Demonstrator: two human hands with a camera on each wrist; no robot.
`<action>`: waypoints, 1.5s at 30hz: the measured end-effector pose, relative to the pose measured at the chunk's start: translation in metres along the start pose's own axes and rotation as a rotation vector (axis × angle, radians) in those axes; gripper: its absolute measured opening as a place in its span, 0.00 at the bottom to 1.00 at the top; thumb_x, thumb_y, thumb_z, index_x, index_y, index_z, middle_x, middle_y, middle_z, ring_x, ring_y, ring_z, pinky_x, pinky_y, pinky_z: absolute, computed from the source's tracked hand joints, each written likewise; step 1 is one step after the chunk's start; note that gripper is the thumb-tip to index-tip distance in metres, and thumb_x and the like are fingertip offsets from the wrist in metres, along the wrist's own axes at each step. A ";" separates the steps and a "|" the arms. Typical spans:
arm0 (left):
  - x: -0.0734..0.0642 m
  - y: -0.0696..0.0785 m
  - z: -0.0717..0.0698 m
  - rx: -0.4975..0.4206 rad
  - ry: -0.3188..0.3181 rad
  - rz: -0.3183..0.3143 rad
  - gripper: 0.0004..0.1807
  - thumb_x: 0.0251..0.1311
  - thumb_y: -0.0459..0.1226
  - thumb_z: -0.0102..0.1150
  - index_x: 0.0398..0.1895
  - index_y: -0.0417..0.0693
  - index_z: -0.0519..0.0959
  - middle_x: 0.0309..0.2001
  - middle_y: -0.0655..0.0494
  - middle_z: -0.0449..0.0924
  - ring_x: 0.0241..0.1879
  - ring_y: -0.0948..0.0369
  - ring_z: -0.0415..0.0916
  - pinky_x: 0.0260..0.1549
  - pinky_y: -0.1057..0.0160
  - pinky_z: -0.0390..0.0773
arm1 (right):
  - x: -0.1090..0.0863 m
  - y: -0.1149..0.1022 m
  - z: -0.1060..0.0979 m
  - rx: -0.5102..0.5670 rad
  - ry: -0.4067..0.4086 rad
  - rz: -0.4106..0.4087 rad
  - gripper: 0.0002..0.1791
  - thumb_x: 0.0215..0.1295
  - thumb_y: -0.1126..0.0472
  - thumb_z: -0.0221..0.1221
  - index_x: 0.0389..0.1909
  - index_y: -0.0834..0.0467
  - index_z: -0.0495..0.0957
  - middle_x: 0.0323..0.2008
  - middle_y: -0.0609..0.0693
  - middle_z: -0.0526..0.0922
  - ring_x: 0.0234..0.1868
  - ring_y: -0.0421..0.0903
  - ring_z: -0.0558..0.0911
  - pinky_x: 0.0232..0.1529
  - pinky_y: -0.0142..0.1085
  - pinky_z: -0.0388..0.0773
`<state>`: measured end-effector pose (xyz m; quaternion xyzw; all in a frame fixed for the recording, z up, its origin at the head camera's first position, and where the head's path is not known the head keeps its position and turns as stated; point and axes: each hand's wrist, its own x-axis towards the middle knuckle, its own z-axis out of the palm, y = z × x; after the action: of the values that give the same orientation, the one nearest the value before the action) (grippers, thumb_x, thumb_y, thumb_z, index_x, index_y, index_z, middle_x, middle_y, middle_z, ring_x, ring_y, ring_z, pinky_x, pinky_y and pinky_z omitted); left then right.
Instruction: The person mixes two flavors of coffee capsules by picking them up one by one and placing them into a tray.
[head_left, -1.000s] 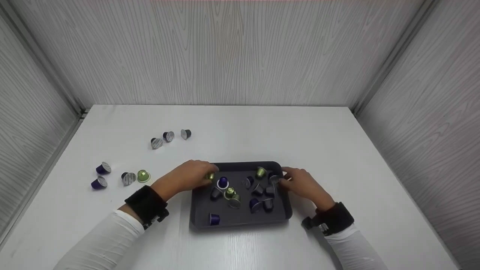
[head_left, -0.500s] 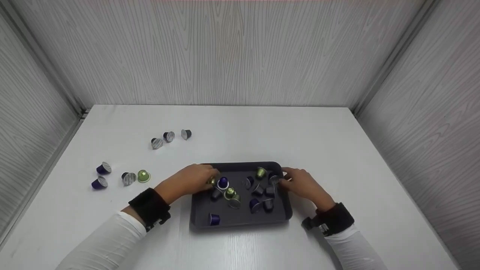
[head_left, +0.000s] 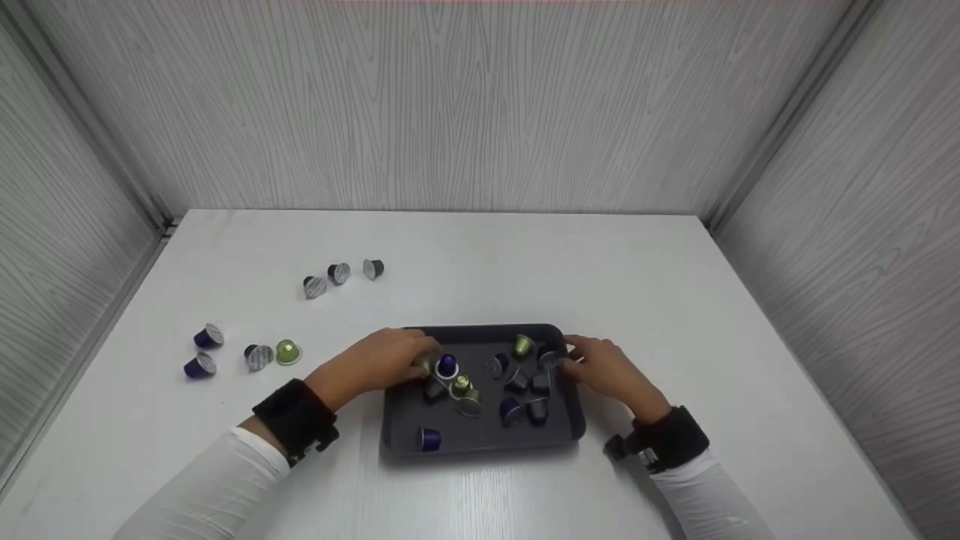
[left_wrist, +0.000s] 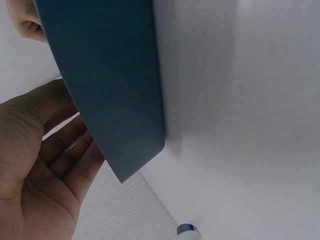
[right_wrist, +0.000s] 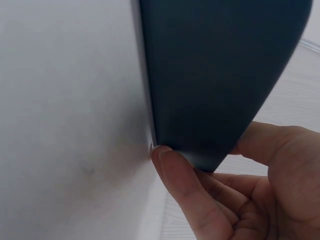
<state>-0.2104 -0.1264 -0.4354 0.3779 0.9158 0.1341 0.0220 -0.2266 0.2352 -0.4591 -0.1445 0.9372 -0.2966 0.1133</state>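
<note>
A dark grey tray (head_left: 484, 442) lies on the white table, holding several purple, dark and green coffee capsules. My left hand (head_left: 379, 358) reaches over its far left corner and pinches a green coffee capsule (head_left: 424, 365) low inside. Right beside those fingertips stands a purple capsule (head_left: 447, 365) with its rim down. At the tray's right side my right hand (head_left: 604, 367) grips the wall, with the thumb over the rim and fingers outside. In the left wrist view the tray wall (left_wrist: 110, 90) hides the left fingertips; in the right wrist view fingers (right_wrist: 185, 185) touch the outer corner.
Left of the tray lie two purple capsules (head_left: 200, 365), a dark capsule (head_left: 259, 357) showing its silver lid and a green capsule (head_left: 288, 352). Farther back are three dark capsules (head_left: 339, 273). Wood-grain panels (head_left: 465, 105) enclose the table at the back and sides.
My left hand has moved slightly right and down into the tray with the green capsule. The dark capsule beside it has shifted a little. The right hand stays on the tray's edge.
</note>
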 end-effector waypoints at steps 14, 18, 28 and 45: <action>-0.021 -0.015 -0.011 0.025 0.129 -0.058 0.21 0.65 0.40 0.62 0.57 0.40 0.77 0.52 0.44 0.78 0.53 0.48 0.76 0.52 0.49 0.76 | -0.001 0.000 -0.001 0.005 0.002 -0.003 0.26 0.67 0.59 0.57 0.65 0.63 0.71 0.41 0.58 0.85 0.31 0.44 0.85 0.30 0.36 0.81; -0.029 -0.022 -0.014 0.033 0.171 -0.085 0.25 0.66 0.43 0.61 0.63 0.42 0.73 0.58 0.43 0.75 0.59 0.46 0.72 0.57 0.47 0.73 | 0.000 0.001 -0.001 -0.004 0.004 0.009 0.27 0.67 0.59 0.57 0.65 0.63 0.71 0.42 0.58 0.85 0.32 0.43 0.85 0.31 0.37 0.81; -0.049 -0.044 -0.018 0.034 0.225 -0.166 0.32 0.65 0.48 0.60 0.68 0.42 0.68 0.65 0.41 0.68 0.66 0.45 0.63 0.62 0.46 0.67 | 0.000 0.005 0.001 -0.017 0.019 -0.039 0.25 0.67 0.60 0.57 0.64 0.63 0.72 0.41 0.57 0.86 0.31 0.43 0.85 0.30 0.37 0.81; -0.095 -0.093 -0.030 -0.070 0.065 -0.509 0.44 0.64 0.51 0.60 0.75 0.38 0.54 0.69 0.30 0.55 0.68 0.33 0.52 0.64 0.36 0.56 | 0.001 0.004 0.000 -0.039 0.029 -0.066 0.25 0.66 0.60 0.57 0.62 0.64 0.74 0.39 0.58 0.86 0.31 0.43 0.84 0.31 0.37 0.80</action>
<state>-0.2106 -0.2629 -0.4373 0.1296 0.9765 0.1679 0.0387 -0.2280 0.2379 -0.4618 -0.1731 0.9390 -0.2841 0.0873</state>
